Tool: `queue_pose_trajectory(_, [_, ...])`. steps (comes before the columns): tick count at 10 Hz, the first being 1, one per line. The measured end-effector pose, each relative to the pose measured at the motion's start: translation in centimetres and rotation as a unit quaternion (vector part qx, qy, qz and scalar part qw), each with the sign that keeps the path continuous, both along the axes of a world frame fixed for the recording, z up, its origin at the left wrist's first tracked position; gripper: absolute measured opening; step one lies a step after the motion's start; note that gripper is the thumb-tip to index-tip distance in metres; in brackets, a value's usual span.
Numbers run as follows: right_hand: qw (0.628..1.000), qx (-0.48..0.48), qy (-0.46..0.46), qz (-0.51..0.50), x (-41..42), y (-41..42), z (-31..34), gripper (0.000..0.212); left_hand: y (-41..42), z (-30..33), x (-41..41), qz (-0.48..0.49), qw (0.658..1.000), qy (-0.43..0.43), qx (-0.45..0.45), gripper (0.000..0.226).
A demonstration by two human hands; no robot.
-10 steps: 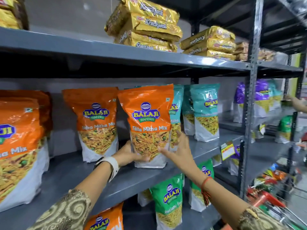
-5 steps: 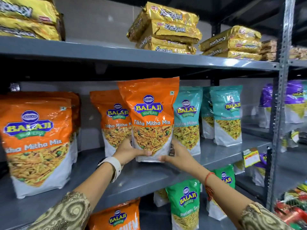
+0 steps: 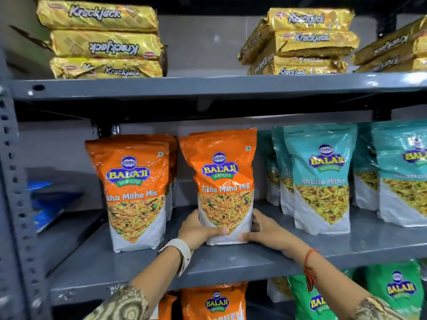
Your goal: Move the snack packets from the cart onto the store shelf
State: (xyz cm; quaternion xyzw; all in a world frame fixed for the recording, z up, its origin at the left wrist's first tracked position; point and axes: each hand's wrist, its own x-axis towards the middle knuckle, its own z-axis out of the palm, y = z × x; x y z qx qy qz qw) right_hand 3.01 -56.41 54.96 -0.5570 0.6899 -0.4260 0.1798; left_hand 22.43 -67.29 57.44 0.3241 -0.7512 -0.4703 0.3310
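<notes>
- Tikha Mitha Mix packet (image 3: 223, 183) stood upright on the middle shelf (image 3: 231, 262), base apparently resting on the shelf surface, between the orange neighbour packet (image 3: 136, 192) on its left and the teal Khatta Mitha packets (image 3: 321, 179) on its right.
- Left hand (image 3: 198, 229) grasped the lower left edge of the packet, thumb across the white base panel; right hand (image 3: 265, 229) grasped the lower right edge, thumb on the front near the bottom. Both sets of fingers were closed on the packet, none released.
- Packet appearance: orange glossy pouch, crinkled film with highlights at top, blue-yellow brand badge, clear window showing the snack mix, white lower panel. Top looked puffed and slightly leaning toward the left.
- Risk 1 (judgement): the pouch was held only at its base; if the hands let go before the bottom gusset sat flat, it could tip forward off the shelf lip.
- Risk 2 (judgement): the film looked slick; a side squeeze might make it slide, or crush the contents.
- Risk 3 (judgement): pushing it further back could knock over another orange pouch whose top showed just behind it.
- Farther back: gold Krackjack stacks (image 3: 104, 42) lay on the upper shelf, well apart from the hands; no hazard noted there.
- Cart was not in view.
</notes>
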Motion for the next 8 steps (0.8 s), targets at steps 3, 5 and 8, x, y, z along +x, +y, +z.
queue_pose_trajectory(3, [1.000, -0.012, -0.029, 0.001, -0.4, -0.2, -0.1, 0.086, -0.6, -0.3, -1.1, 0.007, 1.000, -0.004, 0.000, 0.097])
queue_pose_trajectory(5, [0.999, -0.009, -0.038, -0.006, -0.3, -0.2, -0.2, 0.088, -0.8, -0.3, -1.2, -0.007, 1.000, 0.009, 0.014, 0.102])
queue_pose_trajectory(8, [0.988, -0.099, -0.082, -0.083, 1.9, 1.4, 0.8, 0.100, -0.7, -1.0, 0.3, 0.026, 0.999, 0.021, 0.002, 0.108])
